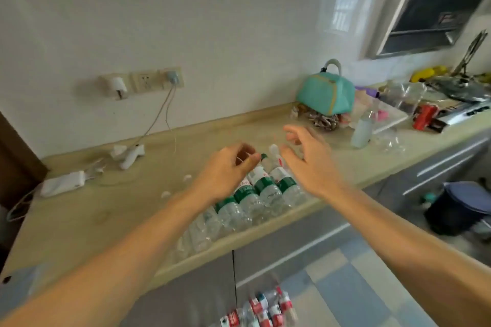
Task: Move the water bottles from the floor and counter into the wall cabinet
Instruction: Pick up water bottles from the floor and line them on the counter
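Several clear water bottles with green labels (265,191) lie side by side on the beige counter (87,220), near its front edge. My left hand (225,175) hovers over their necks with fingers curled beside a green cap (263,156); blur hides whether it grips the cap. My right hand (310,164) is spread open just above the rightmost bottles, next to a white cap (273,148). A pack of red-labelled bottles (265,308) sits on the floor below. No wall cabinet is in view.
A teal bag (326,93) and a cluttered tray (393,111) stand at the back right beside a small bottle (361,133). Chargers, cables and a white power bank (63,183) lie at the left under wall sockets (143,81). A dark bin (457,207) stands on the floor.
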A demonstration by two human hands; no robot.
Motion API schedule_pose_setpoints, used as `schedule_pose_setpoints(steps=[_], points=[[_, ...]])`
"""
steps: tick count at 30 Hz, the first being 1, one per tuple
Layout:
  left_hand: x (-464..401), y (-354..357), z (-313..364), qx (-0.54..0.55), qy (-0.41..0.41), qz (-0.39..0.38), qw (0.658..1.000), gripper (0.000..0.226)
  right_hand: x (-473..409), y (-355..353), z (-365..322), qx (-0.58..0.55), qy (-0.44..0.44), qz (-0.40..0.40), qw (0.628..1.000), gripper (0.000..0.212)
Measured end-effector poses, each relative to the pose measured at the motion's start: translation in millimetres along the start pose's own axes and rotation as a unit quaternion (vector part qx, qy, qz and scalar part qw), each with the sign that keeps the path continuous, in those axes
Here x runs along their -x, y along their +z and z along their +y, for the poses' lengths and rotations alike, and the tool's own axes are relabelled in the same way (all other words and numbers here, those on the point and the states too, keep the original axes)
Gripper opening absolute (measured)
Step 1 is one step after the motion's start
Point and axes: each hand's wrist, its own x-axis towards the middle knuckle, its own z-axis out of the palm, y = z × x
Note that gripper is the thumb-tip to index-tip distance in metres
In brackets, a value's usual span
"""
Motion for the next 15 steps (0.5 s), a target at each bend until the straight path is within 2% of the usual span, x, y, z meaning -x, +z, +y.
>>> schedule_pose_setpoints(steps=[5, 8, 10, 12, 15], points=[[51.9, 107.6, -82.6, 0.083, -0.054, -0.127, 0.987, 0.009, 97.5, 65.8, 92.9, -0.025, 0.146, -0.004, 0.989, 0.03], [92.2, 170.8, -130.9, 0.1, -0.096, -0.189, 0.972, 0.006, 164.9, 118.3, 144.3, -0.015, 0.224, -0.046, 0.973, 0.03], [115.1, 208.8, -164.0, 0.11, -0.143, -0.2, 0.963, 0.011, 201.4, 153.3, 178.6, -0.01, 0.265, -0.094, 0.96, 0.032], [133.9, 243.1, -197.7, 0.119, -0.197, -0.205, 0.951, 0.007, 230.4, 186.6, 214.8, -0.008, 0.299, -0.139, 0.944, 0.033], [152.9, 292.7, -253.8, 0.084, -0.263, -0.204, 0.939, 0.014, 266.7, 233.4, 274.1, -0.013, 0.34, -0.185, 0.922, 0.034]])
